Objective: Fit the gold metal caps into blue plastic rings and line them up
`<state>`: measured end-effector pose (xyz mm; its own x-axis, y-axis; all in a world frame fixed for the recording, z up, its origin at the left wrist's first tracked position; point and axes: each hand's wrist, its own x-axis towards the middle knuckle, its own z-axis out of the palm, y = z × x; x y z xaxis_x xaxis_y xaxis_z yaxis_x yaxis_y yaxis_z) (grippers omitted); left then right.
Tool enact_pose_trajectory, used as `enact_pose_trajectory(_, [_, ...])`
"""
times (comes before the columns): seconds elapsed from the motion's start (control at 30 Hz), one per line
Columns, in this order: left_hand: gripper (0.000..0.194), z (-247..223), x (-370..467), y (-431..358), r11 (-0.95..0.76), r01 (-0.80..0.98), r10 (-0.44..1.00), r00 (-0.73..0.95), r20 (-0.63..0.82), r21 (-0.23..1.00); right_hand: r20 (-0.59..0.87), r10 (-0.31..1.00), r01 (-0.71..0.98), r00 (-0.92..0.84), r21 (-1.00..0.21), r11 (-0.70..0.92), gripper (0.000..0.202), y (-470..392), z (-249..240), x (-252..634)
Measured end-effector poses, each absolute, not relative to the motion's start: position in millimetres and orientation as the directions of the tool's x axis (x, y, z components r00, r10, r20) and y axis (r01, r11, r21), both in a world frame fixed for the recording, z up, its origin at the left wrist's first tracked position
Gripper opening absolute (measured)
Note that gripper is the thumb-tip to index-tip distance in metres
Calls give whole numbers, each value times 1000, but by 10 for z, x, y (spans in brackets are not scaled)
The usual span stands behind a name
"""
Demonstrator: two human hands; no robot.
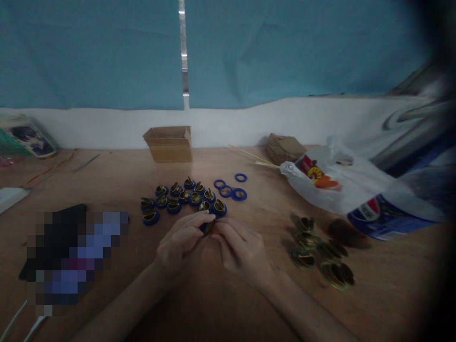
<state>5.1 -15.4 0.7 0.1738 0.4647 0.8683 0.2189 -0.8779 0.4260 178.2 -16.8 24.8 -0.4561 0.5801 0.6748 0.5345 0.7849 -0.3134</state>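
My left hand and my right hand meet at the middle of the table, both with closed fingers. Pinched between their fingertips is a small brass disc piece, with a bit of blue at its left side. The fingers cover most of it. Just beyond the hands stands a group of brass discs with raised flaps, seated in blue rings. Several loose blue rings lie to the right of that group. Farther right, near my right forearm, are several brass discs without blue rings.
A cardboard box and a brown package stand at the back. On the right are a plastic bag and a blue labelled container. A dark, pixelated flat device lies at left. Thin sticks poke out near the bag.
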Motion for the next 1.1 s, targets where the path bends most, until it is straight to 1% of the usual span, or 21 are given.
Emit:
enact_pose_trajectory(0.17, [49,29,56,-173,-879,222,460,151,875,423,711,544,523,-446,-287,803,12,-180,268,1780])
enact_pose_trajectory(0.27, [47,38,67,-176,-885,240,438,134,889,400,684,555,509,-473,-302,806,14,-175,277,1808])
enact_pose_trajectory(0.33, [49,37,74,-175,-885,234,437,120,891,402,659,570,503,-490,-320,803,17,-173,293,1828])
enact_pose_trajectory(0.43, [55,28,75,-170,-870,228,467,93,879,438,624,587,508,-516,-329,796,21,-179,327,1845])
enact_pose_trajectory(0.57, [59,18,68,-161,-885,172,454,113,884,433,606,560,499,-565,-289,817,24,-190,356,1841])
enact_pose_trajectory(0.67, [63,23,71,-160,-889,169,446,107,889,425,619,539,494,-572,-266,828,26,-190,346,1831])
enact_pose_trajectory(0.8, [56,39,77,-169,-883,183,455,106,884,433,651,516,503,-556,-231,833,23,-182,306,1823])
enact_pose_trajectory(0.9, [56,42,69,-180,-880,183,461,114,880,437,664,504,501,-553,-219,837,23,-177,285,1820])
enact_pose_trajectory(1.03, [56,41,63,-192,-882,197,453,110,885,428,669,502,496,-547,-224,839,21,-187,287,1811])
enact_pose_trajectory(1.1, [52,44,68,-189,-881,199,455,109,884,429,660,519,495,-543,-248,833,20,-197,296,1801])
